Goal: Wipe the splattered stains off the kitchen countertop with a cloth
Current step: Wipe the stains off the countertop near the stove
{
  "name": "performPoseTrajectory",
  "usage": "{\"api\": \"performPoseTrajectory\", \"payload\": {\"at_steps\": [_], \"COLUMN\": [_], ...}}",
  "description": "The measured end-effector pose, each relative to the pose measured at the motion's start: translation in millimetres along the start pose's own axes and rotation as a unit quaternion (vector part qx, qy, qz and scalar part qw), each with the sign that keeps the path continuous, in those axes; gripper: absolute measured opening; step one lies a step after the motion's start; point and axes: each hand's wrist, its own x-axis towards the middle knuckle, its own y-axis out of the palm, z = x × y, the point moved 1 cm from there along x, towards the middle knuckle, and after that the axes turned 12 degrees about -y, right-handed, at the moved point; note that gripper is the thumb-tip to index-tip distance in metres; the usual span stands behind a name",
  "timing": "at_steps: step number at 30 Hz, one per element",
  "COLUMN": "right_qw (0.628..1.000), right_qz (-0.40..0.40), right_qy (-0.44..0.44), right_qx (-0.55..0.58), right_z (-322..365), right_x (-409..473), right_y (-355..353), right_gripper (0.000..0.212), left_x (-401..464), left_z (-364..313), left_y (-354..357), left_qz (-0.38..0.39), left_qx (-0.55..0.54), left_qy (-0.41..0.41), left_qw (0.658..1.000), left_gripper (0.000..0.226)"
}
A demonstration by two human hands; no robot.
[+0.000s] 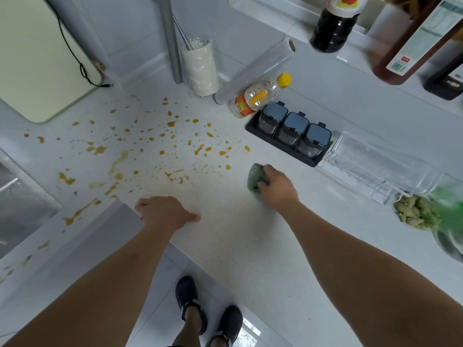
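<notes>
Orange-brown splatter stains (172, 144) cover the white speckled countertop (238, 236) from the middle out to the left, some running along the front edge near the sink. My right hand (278, 189) grips a bunched green cloth (255, 176) and holds it down on the counter just right of the stained patch. My left hand (165, 211) rests on the counter's front edge below the stains, fingers curled over the edge and thumb out flat.
A black tray of three lidded spice jars (293, 131) and a clear plastic container (375, 169) sit right of the cloth. Behind stand a yellow-capped bottle (260, 96), cling film roll (260, 68), white cup (200, 68) and metal pole (172, 38). Sink (17, 201) at left.
</notes>
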Motion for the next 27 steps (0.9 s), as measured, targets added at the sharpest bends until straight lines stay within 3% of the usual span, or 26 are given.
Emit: {"api": "performPoseTrajectory", "payload": {"at_steps": [2,6,11,13,15,19,22,24,27], "right_qw": [0.998,0.994,0.987,0.989,0.995,0.999,0.998,0.999,0.998], "right_qz": [0.047,0.036,0.018,-0.041,-0.045,0.022,0.036,0.024,0.010], "right_qy": [-0.005,-0.099,-0.145,-0.144,-0.082,0.015,0.037,0.022,-0.056], "right_qx": [-0.028,0.039,0.060,-0.001,-0.016,-0.027,-0.028,-0.021,-0.038], "right_z": [21,66,47,21,-7,-40,-22,4,46], "right_x": [6,-13,-37,-31,-25,-4,4,-5,-28], "right_y": [23,61,56,42,24,1,11,28,64], "right_gripper": [0.039,0.014,0.022,0.050,0.069,0.067,0.075,0.079,0.066], "left_x": [0,1,5,7,7,8,11,11,13], "left_z": [0,-2,-2,-3,-5,-5,-6,-8,-7], "left_y": [-1,-1,-3,-4,-5,-6,-8,-8,-7], "left_qz": [-0.003,0.001,0.017,0.019,0.025,0.036,0.043,0.046,0.041], "left_qx": [0.001,0.005,-0.008,-0.005,0.001,0.000,0.007,0.005,0.006], "left_qy": [-0.002,-0.001,-0.010,-0.015,-0.019,-0.027,-0.036,-0.034,-0.020], "left_qw": [1.000,1.000,1.000,1.000,0.999,0.999,0.998,0.998,0.999], "left_gripper": [0.092,0.093,0.082,0.084,0.086,0.082,0.085,0.085,0.089]}}
